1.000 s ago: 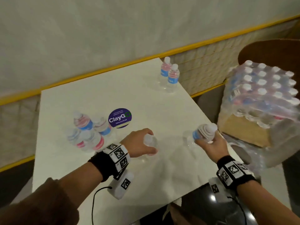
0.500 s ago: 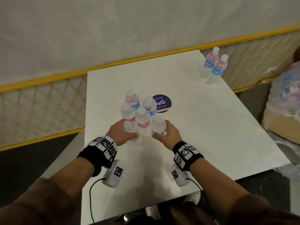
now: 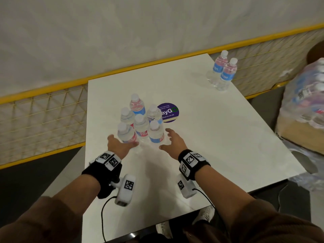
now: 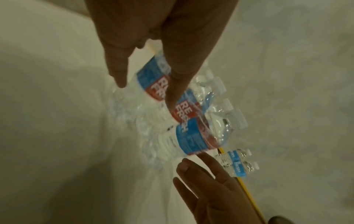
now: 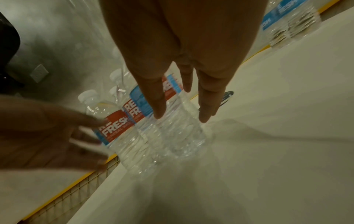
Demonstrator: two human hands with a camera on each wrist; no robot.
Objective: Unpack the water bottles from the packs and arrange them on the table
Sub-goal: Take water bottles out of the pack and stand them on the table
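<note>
Partly cropped pack point(image 3: 305, 100), both hands open, blurred

Clear glossy plastic bottles point(image 3: 141, 128) stand on smooth white table point(image 3: 210, 137).

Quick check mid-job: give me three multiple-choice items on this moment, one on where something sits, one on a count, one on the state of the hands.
1. Where does the pair of bottles stand on the table?
A. near edge
B. far right corner
C. centre

2. How many bottles form the cluster by the hands?
A. four
B. six
C. nine

3. What are the left hand and right hand doing?
A. both open, gripping nothing
B. both lifting bottles
C. tearing the wrapped pack

Key: 1 B, the two stand at the far right corner. 2 B, six white caps show. 3 A, fingers are spread on either side of the cluster.
</note>
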